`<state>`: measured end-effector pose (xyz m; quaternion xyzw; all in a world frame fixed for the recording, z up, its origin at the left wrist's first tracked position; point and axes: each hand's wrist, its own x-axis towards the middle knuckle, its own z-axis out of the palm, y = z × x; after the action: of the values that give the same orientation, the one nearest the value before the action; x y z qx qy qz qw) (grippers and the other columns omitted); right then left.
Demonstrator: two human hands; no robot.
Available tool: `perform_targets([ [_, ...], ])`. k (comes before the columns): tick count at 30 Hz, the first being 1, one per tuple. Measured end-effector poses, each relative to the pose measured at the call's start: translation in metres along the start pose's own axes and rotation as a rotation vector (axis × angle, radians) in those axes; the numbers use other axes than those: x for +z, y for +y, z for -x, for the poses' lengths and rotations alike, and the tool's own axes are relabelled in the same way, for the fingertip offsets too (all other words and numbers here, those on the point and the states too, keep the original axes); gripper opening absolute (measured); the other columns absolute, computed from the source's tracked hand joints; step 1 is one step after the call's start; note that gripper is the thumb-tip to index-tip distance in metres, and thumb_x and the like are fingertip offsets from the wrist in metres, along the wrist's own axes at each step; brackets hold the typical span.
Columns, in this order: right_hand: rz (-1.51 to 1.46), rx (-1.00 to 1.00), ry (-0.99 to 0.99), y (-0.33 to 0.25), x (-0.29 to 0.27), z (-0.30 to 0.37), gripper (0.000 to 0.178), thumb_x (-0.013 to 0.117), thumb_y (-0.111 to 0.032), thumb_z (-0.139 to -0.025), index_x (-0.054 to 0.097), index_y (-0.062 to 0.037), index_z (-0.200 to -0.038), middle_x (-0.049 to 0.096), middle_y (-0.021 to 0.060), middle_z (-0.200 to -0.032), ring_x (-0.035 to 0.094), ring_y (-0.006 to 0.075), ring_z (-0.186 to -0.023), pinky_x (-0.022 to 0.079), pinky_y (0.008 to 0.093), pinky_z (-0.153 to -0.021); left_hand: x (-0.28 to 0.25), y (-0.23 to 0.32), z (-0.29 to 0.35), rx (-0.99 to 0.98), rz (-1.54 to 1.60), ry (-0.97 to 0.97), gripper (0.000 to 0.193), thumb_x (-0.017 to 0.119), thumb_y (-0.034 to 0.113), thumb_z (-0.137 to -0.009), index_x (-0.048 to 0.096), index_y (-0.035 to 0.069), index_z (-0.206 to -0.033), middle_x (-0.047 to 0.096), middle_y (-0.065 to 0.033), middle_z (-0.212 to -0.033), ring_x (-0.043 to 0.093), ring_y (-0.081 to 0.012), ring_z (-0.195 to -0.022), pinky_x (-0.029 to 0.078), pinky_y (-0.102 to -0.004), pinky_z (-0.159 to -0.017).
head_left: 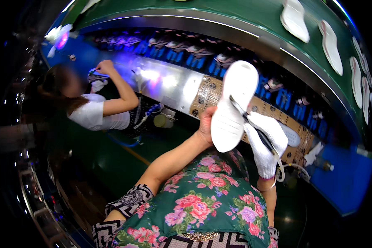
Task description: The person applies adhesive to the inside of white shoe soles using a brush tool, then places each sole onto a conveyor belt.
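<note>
A white shoe sole [240, 82] is held up in front of me, its long side nearly upright. My bare left hand [206, 122] grips its left edge, with the fingers partly hidden behind it. My right hand [268, 138], in a white knit glove, is closed around a slim black-handled brush [246, 116]. The brush tip lies against the middle of the sole, and a pale tube [281, 173] hangs by the handle's rear end. Beyond the glove, a grey sole-shaped piece [290, 135] lies on the cardboard-covered bench [258, 108].
A green conveyor belt [252, 10] with several white soles [330, 47] curves across the far side. Below it, several shoes [225, 58] stand on a blue rack. At left a co-worker [105, 107] works by a metal bench top [169, 80]. A blue surface [339, 177] lies at right.
</note>
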<state>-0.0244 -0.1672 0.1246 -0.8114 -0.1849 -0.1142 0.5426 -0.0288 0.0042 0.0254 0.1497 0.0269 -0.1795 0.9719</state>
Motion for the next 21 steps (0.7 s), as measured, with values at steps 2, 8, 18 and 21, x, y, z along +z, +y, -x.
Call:
perform_targets([
  [2,-0.02,-0.013,0.016,-0.007,-0.003,-0.004,0.024,0.08,0.002,-0.074,0.074,0.0014,-0.097,0.074,0.0123,-0.094,0.071,0.0222,-0.085,0.054,0.0312,-0.08,0.009,-0.005,-0.004,0.008,0.026,-0.044,0.097,0.059,0.071,-0.085,0.03,0.008,-0.153,0.05,-0.022,-0.143,0.05,-0.0337,-0.132,0.04,-0.0488,-0.113],
  [8,0.017,-0.125,0.061,-0.01,-0.004,-0.011,0.025,0.08,0.001,-0.075,0.075,-0.001,-0.099,0.074,0.0126,-0.094,0.071,0.0237,-0.083,0.055,0.0317,-0.077,0.027,-0.016,-0.007,-0.008,-0.048,0.114,0.102,0.052,0.084,-0.079,0.035,0.015,-0.151,0.053,-0.014,-0.139,0.052,-0.0325,-0.129,0.041,-0.0537,-0.111],
  [18,0.064,-0.149,0.143,0.023,0.029,0.014,0.028,0.076,-0.009,-0.082,0.073,-0.0034,-0.11,0.073,0.0098,-0.106,0.069,0.0235,-0.098,0.054,0.0357,-0.087,0.018,-0.035,-0.007,-0.089,-0.03,0.211,0.095,0.063,0.072,-0.082,0.039,0.009,-0.149,0.053,-0.0144,-0.143,0.051,-0.0309,-0.131,0.039,-0.0499,-0.113],
  [21,0.043,-0.164,0.107,-0.006,0.016,-0.002,0.028,0.077,-0.007,-0.081,0.073,-0.0028,-0.108,0.072,0.0109,-0.105,0.07,0.0226,-0.094,0.054,0.0347,-0.085,0.015,-0.037,-0.013,-0.058,-0.026,0.185,0.099,0.062,0.073,-0.082,0.036,0.006,-0.15,0.05,-0.0162,-0.145,0.05,-0.0315,-0.133,0.039,-0.0502,-0.114],
])
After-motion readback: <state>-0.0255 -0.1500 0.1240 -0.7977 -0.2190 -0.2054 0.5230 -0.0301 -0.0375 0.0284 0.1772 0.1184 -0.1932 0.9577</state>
